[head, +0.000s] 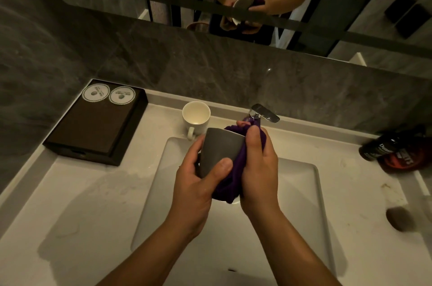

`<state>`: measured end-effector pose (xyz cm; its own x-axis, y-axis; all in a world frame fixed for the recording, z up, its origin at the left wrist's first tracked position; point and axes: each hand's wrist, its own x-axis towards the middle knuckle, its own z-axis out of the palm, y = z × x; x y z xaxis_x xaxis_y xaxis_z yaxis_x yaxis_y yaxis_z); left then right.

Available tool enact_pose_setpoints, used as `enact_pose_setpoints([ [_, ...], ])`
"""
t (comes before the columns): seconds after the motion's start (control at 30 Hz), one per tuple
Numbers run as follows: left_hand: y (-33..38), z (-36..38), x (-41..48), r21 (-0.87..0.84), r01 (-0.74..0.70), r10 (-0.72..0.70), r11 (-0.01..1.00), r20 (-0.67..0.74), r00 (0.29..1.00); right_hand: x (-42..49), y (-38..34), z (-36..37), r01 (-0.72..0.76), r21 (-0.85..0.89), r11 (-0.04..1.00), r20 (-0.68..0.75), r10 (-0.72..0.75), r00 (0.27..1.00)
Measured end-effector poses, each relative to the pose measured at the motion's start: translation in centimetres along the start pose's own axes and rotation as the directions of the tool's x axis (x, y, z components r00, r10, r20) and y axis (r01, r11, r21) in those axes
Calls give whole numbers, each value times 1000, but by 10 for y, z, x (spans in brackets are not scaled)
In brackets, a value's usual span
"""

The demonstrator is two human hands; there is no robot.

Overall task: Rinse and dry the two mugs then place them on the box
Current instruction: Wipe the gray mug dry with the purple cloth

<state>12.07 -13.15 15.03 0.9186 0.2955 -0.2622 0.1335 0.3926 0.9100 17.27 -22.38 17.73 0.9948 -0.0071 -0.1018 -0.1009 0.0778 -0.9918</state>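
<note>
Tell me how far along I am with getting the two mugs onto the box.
Probably done: rinsing the grey mug, since it is being dried. In hand: the left hand grips it while the right hand pushes the purple cloth inside. Left: the white mug stands on the counter by the box, rinsed or not I cannot tell. Neither mug is on the box.

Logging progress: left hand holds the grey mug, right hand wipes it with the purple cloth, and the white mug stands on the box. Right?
No: the head view shows the white mug on the counter beside the box, not on it. The left hand on the grey mug and right hand on the purple cloth are correct.
</note>
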Motion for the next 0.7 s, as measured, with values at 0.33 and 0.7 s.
enact_pose_setpoints([
  [0.33, 12, 2, 1, -415, 366, -331, 833, 157, 931, -11, 45, -3, 602, -325, 729, 251, -548, 798],
  [0.7, 20, -7, 11, -20, 273, -268, 962, 127, 955, 11, 13, -7, 303, -212, 929, 56, -298, 953],
])
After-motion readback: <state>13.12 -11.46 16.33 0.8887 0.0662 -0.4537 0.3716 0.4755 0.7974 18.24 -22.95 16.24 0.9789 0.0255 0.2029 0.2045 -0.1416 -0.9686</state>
